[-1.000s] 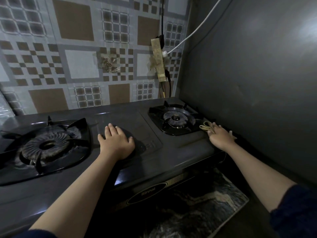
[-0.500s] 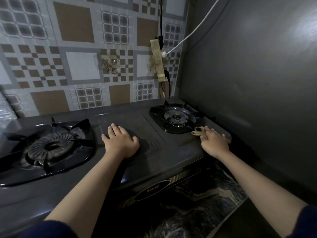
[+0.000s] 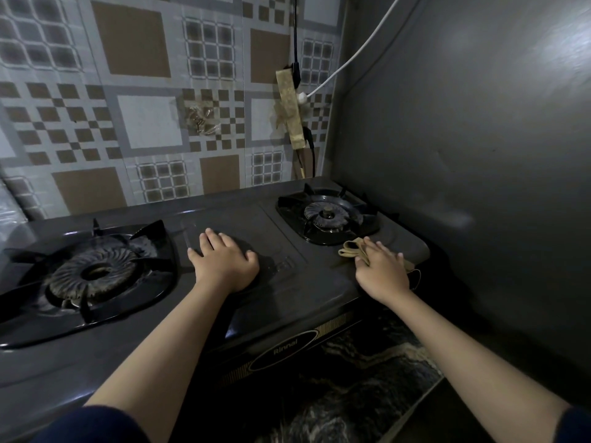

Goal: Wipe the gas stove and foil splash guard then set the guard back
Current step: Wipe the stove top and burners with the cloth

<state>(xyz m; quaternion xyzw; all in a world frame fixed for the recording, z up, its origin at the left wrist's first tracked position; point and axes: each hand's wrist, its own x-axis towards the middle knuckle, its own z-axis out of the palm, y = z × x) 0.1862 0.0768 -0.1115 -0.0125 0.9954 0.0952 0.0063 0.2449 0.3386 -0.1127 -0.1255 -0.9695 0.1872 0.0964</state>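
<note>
**Both hands flat on the stove top, cloth under the right**

The fingers of the right hand lay stretched out and pressed down on a small tan cloth, whose folded end poked out past the fingertips toward the right burner. The hand did not curl round the cloth; it held it flat against the metal near the stove's right front corner. The fingers of the left hand were also straight and slightly spread, palm down on the bare middle panel, holding nothing.

Both hands rested on the dark gas stove, the left between the two burners, the right just in front of the smaller one. The large left burner sat well apart from either hand, its ring dusty and grey.

The grey foil splash guard stood upright along the stove's right side, close to the right hand but not touching it. Behind the stove rose a patterned tiled wall, with a white cable crossing the corner.
</note>
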